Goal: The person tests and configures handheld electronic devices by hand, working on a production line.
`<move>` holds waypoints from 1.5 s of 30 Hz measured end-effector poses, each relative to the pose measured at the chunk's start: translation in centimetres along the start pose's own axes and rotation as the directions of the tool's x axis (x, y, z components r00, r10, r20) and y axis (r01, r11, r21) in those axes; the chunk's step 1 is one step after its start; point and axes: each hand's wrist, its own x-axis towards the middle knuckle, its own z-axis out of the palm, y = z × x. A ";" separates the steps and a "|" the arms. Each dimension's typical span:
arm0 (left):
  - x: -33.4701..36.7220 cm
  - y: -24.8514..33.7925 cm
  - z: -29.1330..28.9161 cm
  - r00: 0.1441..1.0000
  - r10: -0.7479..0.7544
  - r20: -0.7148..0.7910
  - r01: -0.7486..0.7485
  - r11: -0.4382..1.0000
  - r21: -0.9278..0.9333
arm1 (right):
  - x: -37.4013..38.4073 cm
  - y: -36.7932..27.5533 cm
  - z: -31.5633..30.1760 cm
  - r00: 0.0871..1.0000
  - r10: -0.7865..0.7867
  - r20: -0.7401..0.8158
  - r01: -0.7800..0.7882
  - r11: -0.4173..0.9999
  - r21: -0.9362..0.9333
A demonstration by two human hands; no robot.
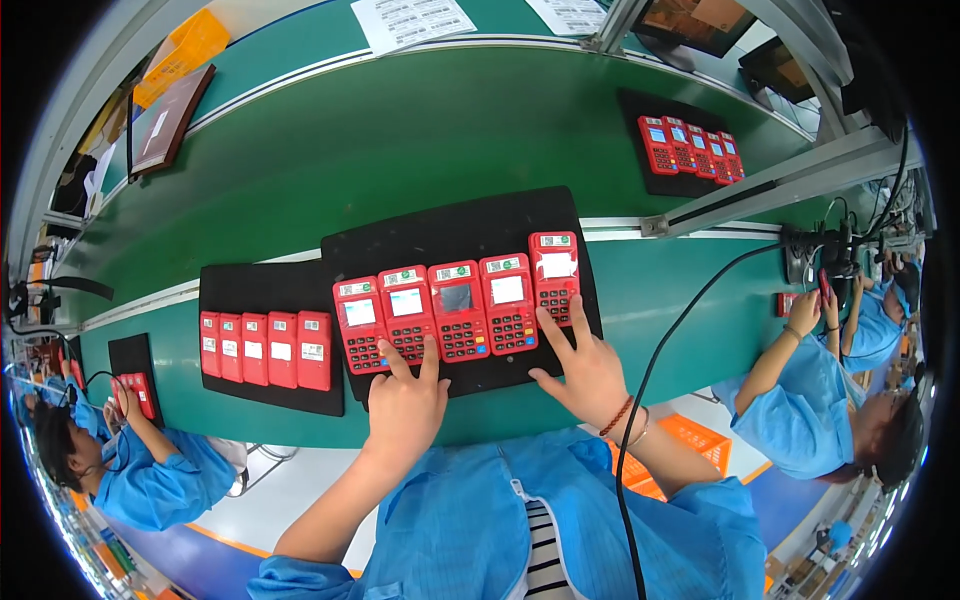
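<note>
Several red card payment terminals lie face up in a row on a black mat before me. My left hand reaches in from below, fingers spread, with fingertips on the lower keys of the second terminal and beside the third terminal, whose screen is dark. My right hand is spread too. Its fingertips rest at the keypad of the rightmost terminal, which sits a little higher than the others. Lit screens show on the leftmost terminal and the fourth terminal. Neither hand grips anything.
Left of my mat, another black mat carries several red terminals face down. More terminals lie on a mat across the green conveyor. A black cable hangs at my right. Co-workers in blue sit on both sides.
</note>
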 end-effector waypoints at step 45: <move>0.0 0.1 0.1 0.998 -0.044 -0.055 0.040 0.997 -0.069 | 2.5 -3.8 -1.7 0.963 -0.261 0.066 0.252 0.960 0.120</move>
